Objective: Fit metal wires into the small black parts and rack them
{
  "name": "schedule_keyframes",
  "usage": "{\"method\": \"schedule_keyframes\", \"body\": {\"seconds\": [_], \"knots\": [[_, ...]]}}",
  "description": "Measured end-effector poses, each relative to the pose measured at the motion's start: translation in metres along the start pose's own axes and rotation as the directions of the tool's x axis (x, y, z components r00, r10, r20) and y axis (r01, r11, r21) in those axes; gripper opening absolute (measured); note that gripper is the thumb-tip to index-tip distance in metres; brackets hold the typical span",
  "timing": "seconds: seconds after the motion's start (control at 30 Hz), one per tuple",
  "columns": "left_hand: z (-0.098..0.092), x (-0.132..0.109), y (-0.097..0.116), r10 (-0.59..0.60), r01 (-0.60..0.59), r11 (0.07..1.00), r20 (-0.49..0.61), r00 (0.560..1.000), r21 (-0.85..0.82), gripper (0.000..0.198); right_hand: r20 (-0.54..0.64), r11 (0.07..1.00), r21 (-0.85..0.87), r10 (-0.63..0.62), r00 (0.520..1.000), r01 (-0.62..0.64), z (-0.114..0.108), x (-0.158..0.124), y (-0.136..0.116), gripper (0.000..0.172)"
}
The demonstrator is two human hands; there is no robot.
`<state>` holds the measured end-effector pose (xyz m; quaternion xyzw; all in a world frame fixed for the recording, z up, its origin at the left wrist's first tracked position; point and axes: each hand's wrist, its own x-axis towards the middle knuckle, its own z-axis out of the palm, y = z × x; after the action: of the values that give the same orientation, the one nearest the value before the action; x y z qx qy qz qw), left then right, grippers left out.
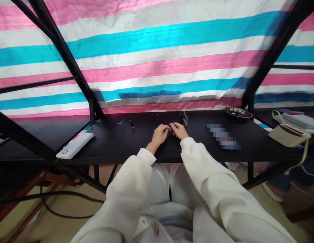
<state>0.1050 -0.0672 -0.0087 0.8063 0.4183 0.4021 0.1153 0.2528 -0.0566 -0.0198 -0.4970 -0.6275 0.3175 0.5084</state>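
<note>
Over the middle of the black table, my left hand and my right hand meet at the fingertips. Both are pinched around something small and dark, too small to name. Just beyond my right hand lies a small clump of pale, beaded-looking pieces with a thin white strand. A short dark tube with a light end rests to the left of my hands. Thin white bits and dark thread-like scraps are scattered near it.
A white power strip lies at the left. On the right are a blurred-out flat item, a shiny metal dish and a beige bag. Black metal posts frame the table before a striped sheet. Another person's leg and shoe show lower right.
</note>
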Motion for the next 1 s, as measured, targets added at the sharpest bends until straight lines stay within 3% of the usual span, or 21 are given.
{"method": "schedule_keyframes", "body": {"seconds": [0.1,0.3,0.5,0.73,0.83,1.0], "knots": [[0.005,-0.003,0.0,-0.077,0.078,0.995,0.01,0.997,-0.066,0.015,-0.005,0.999,-0.031,-0.015,1.0,0.014,0.0,-0.001,0.0,0.042],[0.002,-0.004,-0.004,-0.2,0.198,0.97,0.0,0.98,-0.141,0.036,-0.009,0.994,-0.109,-0.023,1.0,0.022,0.0,-0.004,0.001,0.033],[-0.006,-0.004,-0.005,-0.247,0.233,0.947,-0.041,0.968,-0.22,0.036,0.038,0.938,-0.247,-0.24,0.97,0.241,-0.001,-0.01,-0.006,0.036],[-0.004,0.0,-0.007,-0.335,0.416,0.728,0.246,0.91,-0.545,0.025,-0.003,0.969,-0.147,-0.203,0.979,0.201,0.003,-0.007,-0.002,0.035],[-0.004,0.0,-0.007,-0.333,0.426,0.657,0.267,0.904,-0.622,0.027,-0.001,0.974,-0.091,-0.209,0.978,0.208,0.004,-0.006,0.001,0.037],[-0.004,-0.001,-0.011,-0.356,0.382,0.609,0.191,0.915,-0.695,0.026,-0.052,0.986,-0.014,-0.168,0.984,0.168,0.003,-0.004,0.004,0.04]]}}
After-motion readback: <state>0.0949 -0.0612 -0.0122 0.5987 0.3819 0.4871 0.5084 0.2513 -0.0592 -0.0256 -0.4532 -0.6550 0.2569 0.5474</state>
